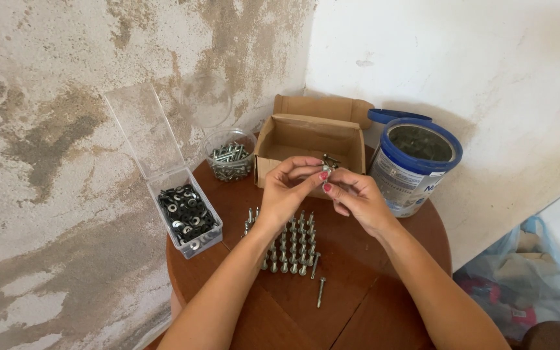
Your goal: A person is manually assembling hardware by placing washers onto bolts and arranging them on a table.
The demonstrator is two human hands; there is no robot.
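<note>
both the left hand [291, 188] and right hand [352, 198] pinch one small screw [327, 166] before the cardboard box [309, 139], best kept steady above the upright screw rows [290, 246].

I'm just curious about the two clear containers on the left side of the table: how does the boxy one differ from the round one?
The rectangular clear box has a hinged lid standing open, and it holds dark ring-shaped washers. The round clear tub is smaller, sits farther back by the cardboard box, and holds silvery screws. The rectangular box stands at the round table edge; the tub is by the wall. Both are transparent, open and partly filled with small hardware.
</note>
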